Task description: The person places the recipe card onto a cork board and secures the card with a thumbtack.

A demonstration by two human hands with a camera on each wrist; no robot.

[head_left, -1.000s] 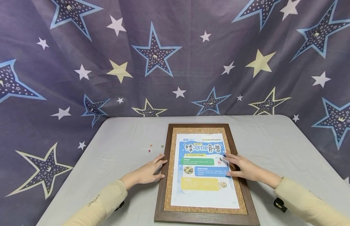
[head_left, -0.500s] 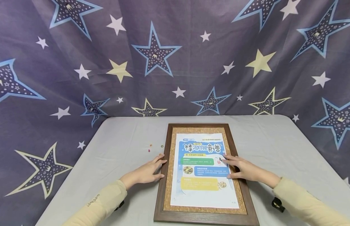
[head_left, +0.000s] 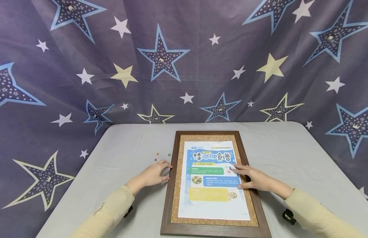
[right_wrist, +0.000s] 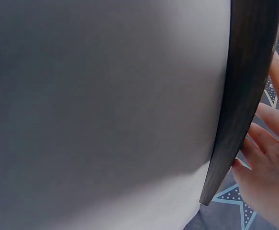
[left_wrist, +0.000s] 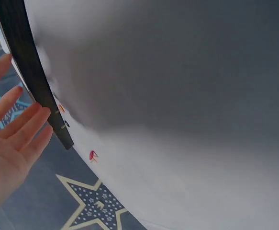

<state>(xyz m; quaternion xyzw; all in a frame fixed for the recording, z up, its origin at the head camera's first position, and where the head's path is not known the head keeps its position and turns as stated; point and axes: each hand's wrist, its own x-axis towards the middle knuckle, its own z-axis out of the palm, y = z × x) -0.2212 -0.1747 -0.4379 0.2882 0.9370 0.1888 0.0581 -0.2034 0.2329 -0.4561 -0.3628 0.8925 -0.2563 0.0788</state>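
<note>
A dark brown wooden-framed cork board (head_left: 213, 229) lies on the table with a printed paper poster (head_left: 213, 209) on its cork. The poster has a blue heading in Chinese characters and green, blue and yellow text blocks. At the board's left edge is my left hand (head_left: 149, 175), its fingertips touching the frame. In the left wrist view its fingers (left_wrist: 22, 136) look extended beside the dark frame edge. My right hand (head_left: 258, 178) reaches across the frame's right side, fingers spread, with thumb and fingertips on the poster's right margin. Neither hand grips the board.
Beyond the board's left side, small coloured bits, among them a red one (head_left: 155, 160), an orange one (head_left: 157, 154) and a dark ring-like one (head_left: 169, 154), lie on the grey tablecloth (head_left: 133, 138). A purple star-patterned curtain (head_left: 199, 76) hangs behind the table.
My left hand has shifted slightly up along the frame's left edge, its fingers bending a little more. The right hand stays at the poster's right margin, and the board lies as before.
</note>
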